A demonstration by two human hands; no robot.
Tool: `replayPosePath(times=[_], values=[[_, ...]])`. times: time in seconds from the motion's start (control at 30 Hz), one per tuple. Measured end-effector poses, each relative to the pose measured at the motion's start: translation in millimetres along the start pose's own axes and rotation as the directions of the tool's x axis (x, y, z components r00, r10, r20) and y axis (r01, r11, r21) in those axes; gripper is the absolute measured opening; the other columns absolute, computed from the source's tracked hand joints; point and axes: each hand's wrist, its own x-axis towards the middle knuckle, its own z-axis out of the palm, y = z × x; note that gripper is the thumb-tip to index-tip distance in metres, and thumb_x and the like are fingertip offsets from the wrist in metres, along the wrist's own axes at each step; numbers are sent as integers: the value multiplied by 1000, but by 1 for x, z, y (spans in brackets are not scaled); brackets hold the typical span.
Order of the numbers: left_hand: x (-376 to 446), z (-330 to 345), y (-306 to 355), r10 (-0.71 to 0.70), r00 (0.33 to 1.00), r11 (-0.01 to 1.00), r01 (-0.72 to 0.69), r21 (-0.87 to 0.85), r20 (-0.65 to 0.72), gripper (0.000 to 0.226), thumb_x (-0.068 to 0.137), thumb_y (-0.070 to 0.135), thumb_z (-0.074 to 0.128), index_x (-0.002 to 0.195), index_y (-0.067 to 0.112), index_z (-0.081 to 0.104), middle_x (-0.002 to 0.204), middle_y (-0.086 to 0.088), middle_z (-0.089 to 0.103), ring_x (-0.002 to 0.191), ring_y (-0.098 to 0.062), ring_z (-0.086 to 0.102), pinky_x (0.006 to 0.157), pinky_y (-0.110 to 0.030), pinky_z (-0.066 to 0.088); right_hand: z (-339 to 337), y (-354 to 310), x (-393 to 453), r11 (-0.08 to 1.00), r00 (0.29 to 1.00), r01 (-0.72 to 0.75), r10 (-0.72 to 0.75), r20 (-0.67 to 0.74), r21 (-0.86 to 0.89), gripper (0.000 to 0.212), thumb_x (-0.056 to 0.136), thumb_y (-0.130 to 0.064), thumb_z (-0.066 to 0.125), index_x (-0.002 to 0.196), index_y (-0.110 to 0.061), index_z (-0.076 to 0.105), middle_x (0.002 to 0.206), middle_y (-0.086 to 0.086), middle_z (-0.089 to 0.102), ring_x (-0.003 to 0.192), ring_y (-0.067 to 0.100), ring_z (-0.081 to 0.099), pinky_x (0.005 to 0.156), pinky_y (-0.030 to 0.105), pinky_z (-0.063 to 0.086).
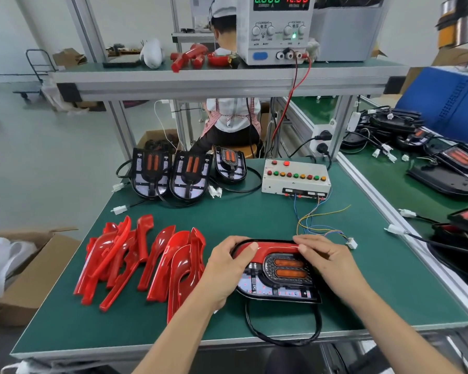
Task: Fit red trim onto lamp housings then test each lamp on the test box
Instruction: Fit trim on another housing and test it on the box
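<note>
While both hands press red trim [277,249] onto lamp housing [278,287], left fingers [250,249] curled over it, right fingers [304,245] flat

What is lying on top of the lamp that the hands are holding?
A red trim lies along the lamp top edge, pressed by left hand and right hand. Fingers hide its ends.

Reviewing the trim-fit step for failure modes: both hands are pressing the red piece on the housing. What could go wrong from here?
1. The red trim may seat unevenly: the left hand and right hand press only its top edge.
2. The housing's black cable loops over the table's front edge and could snag or drag the lamp housing.
3. The pile of loose red trims lies close beside the left forearm and could be knocked.
</note>
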Motion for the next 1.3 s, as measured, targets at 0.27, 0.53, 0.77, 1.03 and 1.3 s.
replayPosePath(times=[0.27,0.53,0.77,1.03,1.3], values=[[-5,-1,-2,67,998,996,-66,63,-5,11,98,32,67,109,30,70,101,12,76,96,-7,72,88,-26,56,14,1,-3,931,971,-172,216,-106,323,21,95,-6,68,111,-20,74,110,0,77,104,15,69,85,23,55],[-10,-7,-5,95,996,992,-95,79,5,14,97,35,69,111,34,68,105,16,74,98,-5,71,84,-23,55,15,-14,-4,777,909,-398,405,96,487,25,100,-13,60,122,-17,71,114,17,75,98,26,74,85,39,61],[-13,-11,-1,96,995,989,-97,115,13,23,94,37,72,116,34,66,108,19,73,101,-1,69,88,-20,55,23,-16,-7,697,911,-361,404,76,620,30,101,-9,57,127,-17,69,110,13,77,90,23,75,71,33,62],[-14,-7,-2,-3,999,1000,4,16,-35,42,85,56,72,115,26,70,105,11,77,101,-8,73,97,-36,57,26,-17,-7,682,907,-348,419,46,644,30,99,-7,59,126,-15,70,102,12,78,82,23,76,65,32,62],[-18,-4,5,-151,989,980,151,-127,8,39,102,48,56,114,15,73,109,-3,78,113,-25,70,111,-48,46,26,-17,-7,637,890,-338,455,17,693,23,98,-8,61,116,-15,73,101,15,78,81,28,77,62,39,62]])
